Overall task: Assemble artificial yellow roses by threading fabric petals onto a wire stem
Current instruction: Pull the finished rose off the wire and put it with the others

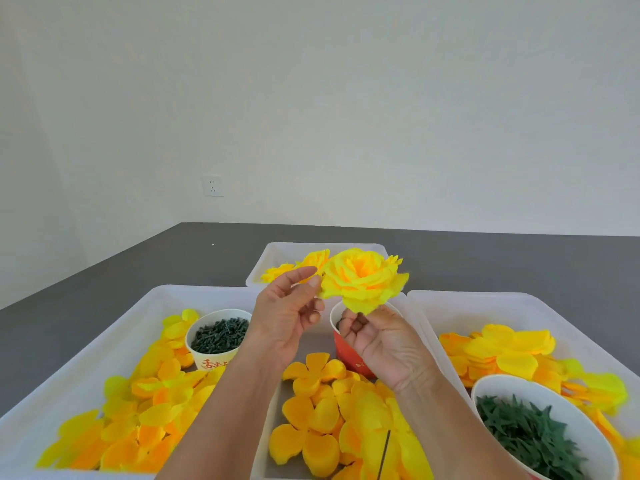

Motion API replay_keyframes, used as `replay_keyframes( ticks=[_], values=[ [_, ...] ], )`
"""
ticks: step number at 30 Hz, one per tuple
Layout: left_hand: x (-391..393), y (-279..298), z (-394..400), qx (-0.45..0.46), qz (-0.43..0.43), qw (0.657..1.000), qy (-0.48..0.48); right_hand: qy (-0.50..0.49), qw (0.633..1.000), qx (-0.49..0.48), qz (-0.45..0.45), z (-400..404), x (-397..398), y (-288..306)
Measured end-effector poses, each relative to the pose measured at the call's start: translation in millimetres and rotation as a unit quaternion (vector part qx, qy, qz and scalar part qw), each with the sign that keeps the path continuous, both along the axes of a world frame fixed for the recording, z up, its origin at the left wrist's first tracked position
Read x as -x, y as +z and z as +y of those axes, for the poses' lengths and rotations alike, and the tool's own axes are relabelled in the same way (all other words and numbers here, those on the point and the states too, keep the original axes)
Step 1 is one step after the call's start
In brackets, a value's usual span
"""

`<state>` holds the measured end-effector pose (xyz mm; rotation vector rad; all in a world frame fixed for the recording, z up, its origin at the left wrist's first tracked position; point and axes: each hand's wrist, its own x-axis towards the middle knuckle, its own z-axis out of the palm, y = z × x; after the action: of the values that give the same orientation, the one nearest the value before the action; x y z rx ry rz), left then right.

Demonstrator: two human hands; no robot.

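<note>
An assembled yellow fabric rose [363,277] is held up over the trays. My right hand [379,344] grips it from below, fingers closed around its hidden base. My left hand [287,313] touches the rose's left outer petal with thumb and forefinger. A thin dark wire stem [384,453] lies on loose yellow-orange petals [322,414] in the middle tray. More loose petals fill the left tray [152,403] and the right tray [505,351].
A paper cup of dark green stem pieces [220,336] stands in the left tray. A red cup [346,351] sits behind my right hand. A white bowl of green leaf calyxes [530,434] is at the right. A far tray [277,258] holds finished roses.
</note>
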<state>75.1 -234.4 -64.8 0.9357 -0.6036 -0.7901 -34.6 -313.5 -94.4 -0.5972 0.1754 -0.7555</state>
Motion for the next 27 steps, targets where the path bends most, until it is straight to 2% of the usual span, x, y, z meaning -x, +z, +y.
replay_keyframes(
  ticks=[5,10,14,17,21,27],
  values=[
    [4,-5,3,0.022,-0.111,0.986,0.123,-0.041,0.999,0.000,0.025,-6,0,-2],
    [9,-10,5,-0.015,-0.161,0.980,0.114,-0.052,0.997,0.024,0.050,-4,-1,-3],
    [5,-13,6,-0.048,-0.111,0.990,0.075,-0.044,0.997,0.039,0.057,-2,1,-1],
    [2,-14,7,-0.026,-0.088,0.994,0.061,-0.045,0.993,0.057,0.093,0,0,-3],
    [2,-13,9,0.008,-0.089,0.994,0.070,-0.030,0.985,0.091,0.144,5,-1,-3],
    [5,-12,11,0.021,-0.125,0.990,0.068,-0.024,0.992,0.058,0.109,5,0,2]
  ],
)
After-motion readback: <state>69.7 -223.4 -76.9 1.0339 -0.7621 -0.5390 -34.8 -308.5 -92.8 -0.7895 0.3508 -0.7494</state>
